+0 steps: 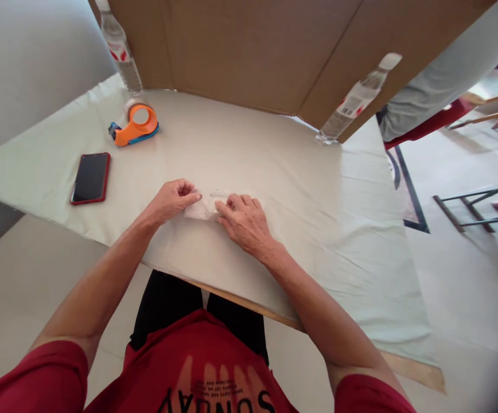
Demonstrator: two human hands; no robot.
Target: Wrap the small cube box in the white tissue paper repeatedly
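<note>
A small, pale, see-through piece of wrap, looking like bubble wrap [201, 211], lies on the cloth-covered table [240, 258] close to its front edge. My left hand [174, 199] is closed, with thumb and forefinger pinching the wrap's left upper corner. On the right end of the same piece rests my right hand [245, 221], its fingers bent and closed onto it. The right fingers hide part of the wrap, and whether anything lies inside it I cannot tell.
An orange tape dispenser [139, 125] and a red-cased phone [90, 179] lie to the left. Water bottles stand at the back left [122, 54] and back right [356, 103], against a brown cardboard panel [249, 51]. Beyond the right edge, a person's grey-clothed leg [438, 80] shows.
</note>
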